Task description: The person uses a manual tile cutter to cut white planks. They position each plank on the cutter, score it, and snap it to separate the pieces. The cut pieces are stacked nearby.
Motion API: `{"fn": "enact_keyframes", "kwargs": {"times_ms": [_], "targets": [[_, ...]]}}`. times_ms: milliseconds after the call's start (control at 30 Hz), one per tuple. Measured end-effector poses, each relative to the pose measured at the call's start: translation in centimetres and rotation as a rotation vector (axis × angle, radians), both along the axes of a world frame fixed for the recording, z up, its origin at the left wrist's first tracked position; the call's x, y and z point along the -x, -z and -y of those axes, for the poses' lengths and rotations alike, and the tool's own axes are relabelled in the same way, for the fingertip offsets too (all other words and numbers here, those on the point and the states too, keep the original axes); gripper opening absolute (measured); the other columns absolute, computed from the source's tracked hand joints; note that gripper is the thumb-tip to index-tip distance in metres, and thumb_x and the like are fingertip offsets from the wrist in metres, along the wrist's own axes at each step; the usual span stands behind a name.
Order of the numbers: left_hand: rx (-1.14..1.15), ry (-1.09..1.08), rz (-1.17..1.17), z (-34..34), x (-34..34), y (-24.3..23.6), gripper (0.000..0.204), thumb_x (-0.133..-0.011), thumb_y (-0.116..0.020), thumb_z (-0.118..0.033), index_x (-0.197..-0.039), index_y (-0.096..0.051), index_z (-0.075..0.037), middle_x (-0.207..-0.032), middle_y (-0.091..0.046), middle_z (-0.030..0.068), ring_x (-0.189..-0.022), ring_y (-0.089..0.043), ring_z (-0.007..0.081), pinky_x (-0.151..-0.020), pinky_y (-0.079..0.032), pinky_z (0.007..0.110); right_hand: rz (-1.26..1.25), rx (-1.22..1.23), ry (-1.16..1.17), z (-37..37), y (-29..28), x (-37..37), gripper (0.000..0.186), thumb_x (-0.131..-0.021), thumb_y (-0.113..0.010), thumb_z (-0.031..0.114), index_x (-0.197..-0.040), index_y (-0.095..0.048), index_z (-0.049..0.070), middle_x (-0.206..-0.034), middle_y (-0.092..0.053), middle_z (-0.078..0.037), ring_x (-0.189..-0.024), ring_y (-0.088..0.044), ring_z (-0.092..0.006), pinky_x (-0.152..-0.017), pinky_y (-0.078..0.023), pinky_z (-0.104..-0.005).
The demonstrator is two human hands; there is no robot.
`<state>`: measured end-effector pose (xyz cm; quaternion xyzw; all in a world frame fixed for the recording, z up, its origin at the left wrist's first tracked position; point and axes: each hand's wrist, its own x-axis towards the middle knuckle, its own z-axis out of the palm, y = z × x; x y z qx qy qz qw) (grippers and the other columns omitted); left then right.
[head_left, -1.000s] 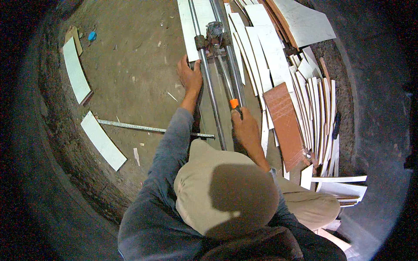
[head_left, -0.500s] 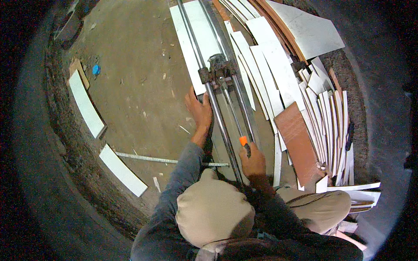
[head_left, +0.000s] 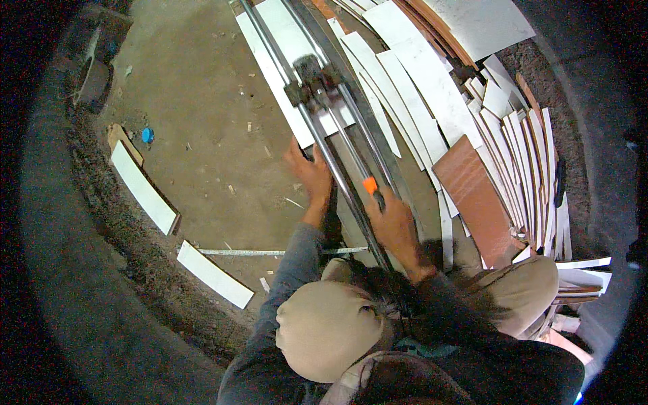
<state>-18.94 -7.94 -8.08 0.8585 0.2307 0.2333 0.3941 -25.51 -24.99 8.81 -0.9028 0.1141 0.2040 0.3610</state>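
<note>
A manual tile cutter lies on the floor ahead of me, its two steel rails (head_left: 345, 177) running away from my body. Under the rails rests a long white tile (head_left: 268, 62). My left hand (head_left: 312, 172) grips the tile's near end, fingers at its left corner and thumb beside the rail. In my right hand (head_left: 397, 221) is the cutter's handle (head_left: 369, 185), which has an orange part just beyond my fingers. A rod joins this handle to the dark sliding carriage (head_left: 314, 84), which sits over the tile and is slightly blurred.
Stacked white tile strips (head_left: 520, 175) and a brown tile piece (head_left: 476, 199) lie close on the right. To the left are two white tile pieces (head_left: 143, 187), a blue cap (head_left: 147, 135) and a tape measure blade (head_left: 243, 252) stretched across the floor. Small chips are scattered around.
My right hand has pushed the handle forward, and the carriage has slid farther along the rails. My left hand stays at the tile's near end. The whole view has shifted a little.
</note>
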Motion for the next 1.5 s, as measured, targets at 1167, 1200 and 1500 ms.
{"fn": "enact_keyframes", "kwargs": {"times_ms": [1167, 1200, 1500], "targets": [[0.062, -0.031, -0.056, 0.2, -0.1, 0.9, 0.067, -0.094, -0.071, -0.025, -0.151, -0.045, 0.0, -0.14, -0.051, 0.0257, -0.131, -0.048, 0.0462, -0.111, -0.036, 0.057, -0.29, -1.284, 0.08, -19.3, -0.1, -41.6, 0.023, -0.1, -0.05, 0.024, -0.079, -0.052, 0.014, -0.064, -0.05, 0.001, -0.045, -0.041, -0.0074, -0.033, -0.021, -0.0198], [0.036, -0.039, -0.029, 0.1, -0.1, 1.1, 0.067, -0.094, -0.071, -0.026, -0.15, -0.045, 0.0, -0.139, -0.052, 0.026, -0.13, -0.049, 0.0465, -0.111, -0.037, 0.056, -0.365, -1.379, 0.073, -19.2, -1.1, -41.9, 0.022, -0.097, -0.052, 0.023, -0.078, -0.052, 0.013, -0.063, -0.048, 0.001, -0.044, -0.037, -0.007, -0.033, -0.023, -0.0209], [0.125, -0.037, -0.108, 0.8, -0.5, -1.0, 0.063, -0.098, -0.067, -0.027, -0.15, -0.044, 0.002, -0.137, -0.051, 0.0279, -0.132, -0.046, 0.0466, -0.112, -0.035, 0.054, -0.311, -1.234, 0.073, -17.5, -1.3, -38.6, 0.029, -0.101, -0.053, 0.031, -0.079, -0.051, 0.013, -0.063, -0.05, 0.003, -0.041, -0.037, -0.0036, -0.031, -0.022, -0.0212]]}}
